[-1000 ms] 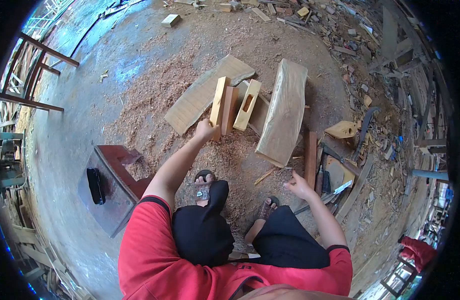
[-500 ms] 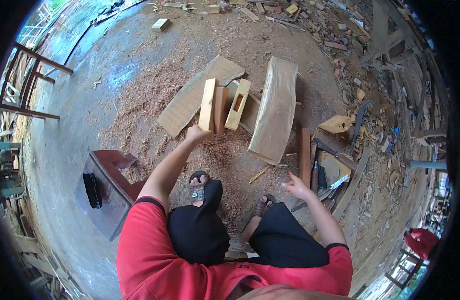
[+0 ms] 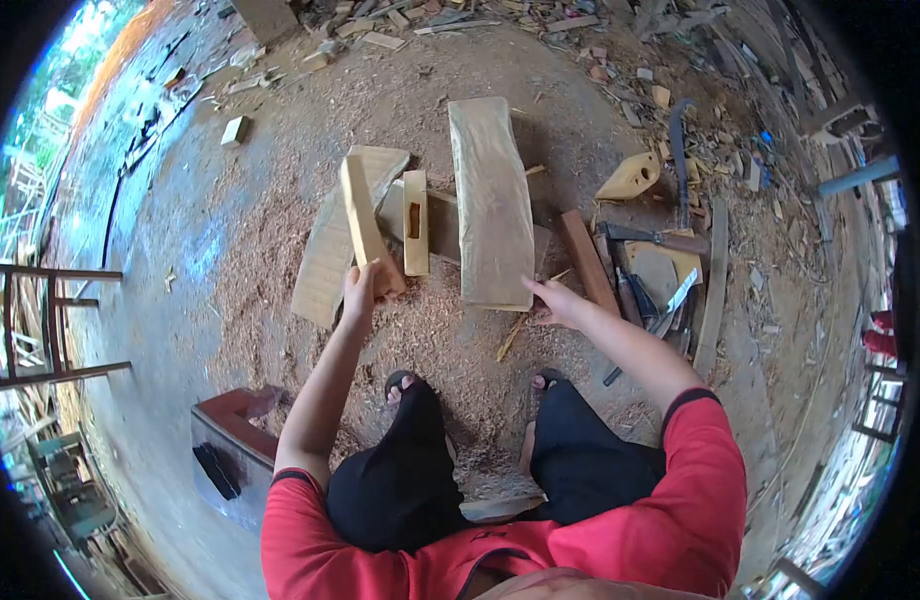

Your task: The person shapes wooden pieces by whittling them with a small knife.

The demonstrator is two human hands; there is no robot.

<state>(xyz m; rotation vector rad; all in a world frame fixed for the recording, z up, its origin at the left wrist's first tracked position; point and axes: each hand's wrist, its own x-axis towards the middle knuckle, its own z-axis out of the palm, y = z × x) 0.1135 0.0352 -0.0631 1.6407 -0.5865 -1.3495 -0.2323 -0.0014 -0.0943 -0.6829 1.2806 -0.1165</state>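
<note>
My left hand is closed on the near end of a long pale wooden block, tilted beside a reddish-brown wood piece. Just right of these stands a pale slotted wooden block, like a plane body. My right hand has its fingers at the near right corner of a thick wooden slab; they seem to pinch its edge, though the underside is hidden. Beneath the blocks, at the left, lies a broad flat board.
Right of the slab are a reddish wood bar, a pale shaped wood piece with holes, a curved blade and several hand tools. A dark metal box is at lower left. Shavings cover the floor around my feet.
My right hand has moved forward from above the floor to the slab's near corner. The left hand keeps hold of the pale block, now tilted differently. My view has shifted.
</note>
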